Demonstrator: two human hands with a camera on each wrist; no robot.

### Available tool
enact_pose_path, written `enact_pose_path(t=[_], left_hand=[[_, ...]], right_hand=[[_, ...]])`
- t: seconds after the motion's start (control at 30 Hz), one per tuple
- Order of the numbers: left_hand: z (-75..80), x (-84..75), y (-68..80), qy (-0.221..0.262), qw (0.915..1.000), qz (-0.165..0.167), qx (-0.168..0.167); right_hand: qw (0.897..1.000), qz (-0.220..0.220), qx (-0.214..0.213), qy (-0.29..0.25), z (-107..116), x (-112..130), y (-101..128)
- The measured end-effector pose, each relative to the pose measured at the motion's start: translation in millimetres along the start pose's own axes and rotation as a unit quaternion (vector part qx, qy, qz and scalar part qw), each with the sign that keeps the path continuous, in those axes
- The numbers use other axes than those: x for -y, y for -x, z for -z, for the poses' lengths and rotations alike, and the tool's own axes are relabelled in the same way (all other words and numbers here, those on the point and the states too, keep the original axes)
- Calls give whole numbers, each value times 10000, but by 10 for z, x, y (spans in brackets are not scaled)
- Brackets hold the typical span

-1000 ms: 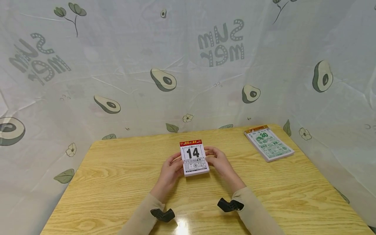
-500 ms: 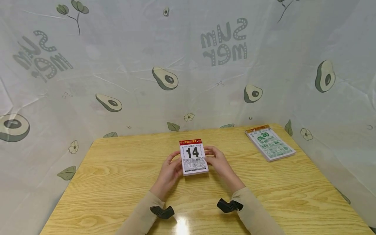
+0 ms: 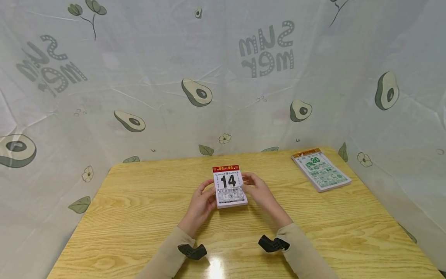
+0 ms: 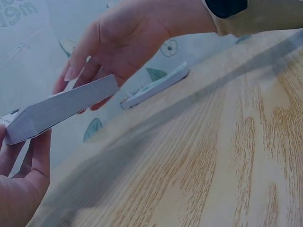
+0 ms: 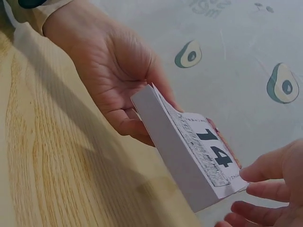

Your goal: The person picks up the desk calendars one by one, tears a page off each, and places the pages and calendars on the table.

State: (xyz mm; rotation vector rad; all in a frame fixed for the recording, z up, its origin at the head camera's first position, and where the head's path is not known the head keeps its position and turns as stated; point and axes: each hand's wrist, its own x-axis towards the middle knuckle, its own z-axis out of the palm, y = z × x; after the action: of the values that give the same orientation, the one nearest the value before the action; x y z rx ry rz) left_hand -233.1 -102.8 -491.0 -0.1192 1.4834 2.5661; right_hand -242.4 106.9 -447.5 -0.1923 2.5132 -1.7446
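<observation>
Both hands hold a thick tear-off calendar [image 3: 228, 182] with a red header and a large black 14, tilted above the table. My left hand [image 3: 201, 203] grips its left edge, thumb at the side and fingers reaching beneath. On the opposite edge my right hand [image 3: 258, 190] pinches it, thumb near the front page and other fingers behind. The right wrist view shows the white page block [image 5: 170, 156] from its lower edge, with the front page slightly lifted and bowed. In the left wrist view, the calendar's underside edge [image 4: 66, 106] spans between the two hands.
A second tear-off calendar [image 3: 322, 170], with green print, a 20 and an orange header, lies at the table's back right. The wood-grain table [image 3: 146, 217] meets a pale avocado-patterned cloth [image 3: 163, 58] behind and at the sides. Black wrist cameras [image 3: 192, 252] sit on both sleeves.
The head view has shifted slightly, so the backdrop sits a little further right. Both hands keep their hold on the calendar in almost the same place.
</observation>
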Motion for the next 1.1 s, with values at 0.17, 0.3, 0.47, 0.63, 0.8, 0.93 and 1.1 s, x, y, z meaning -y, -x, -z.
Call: enact_pose_path(t=[0.17, 0.3, 0.47, 0.63, 0.8, 0.93, 1.1], left_hand=[[-13, 3, 2, -28, 10000, 15, -45], [-9, 5, 1, 4, 10000, 2, -46], [-1, 6, 4, 88, 9999, 28, -43], [-6, -2, 16, -7, 10000, 8, -35], [-7, -13, 17, -48, 10000, 30, 14], [-12, -25, 23, 43, 9999, 66, 80], [-14, -34, 33, 80, 9999, 104, 58]], right_hand=[[9962, 511, -195, 683, 15, 43, 43], [9877, 1021, -293, 1148, -8, 102, 92], [9646, 2069, -316, 1602, -66, 141, 139], [9328, 2984, -104, 2017, -129, 150, 176], [9059, 3460, 199, 2433, -178, 140, 193], [8987, 3553, 373, 2543, -201, 141, 206], [8973, 3480, 468, 2677, -222, 123, 207]])
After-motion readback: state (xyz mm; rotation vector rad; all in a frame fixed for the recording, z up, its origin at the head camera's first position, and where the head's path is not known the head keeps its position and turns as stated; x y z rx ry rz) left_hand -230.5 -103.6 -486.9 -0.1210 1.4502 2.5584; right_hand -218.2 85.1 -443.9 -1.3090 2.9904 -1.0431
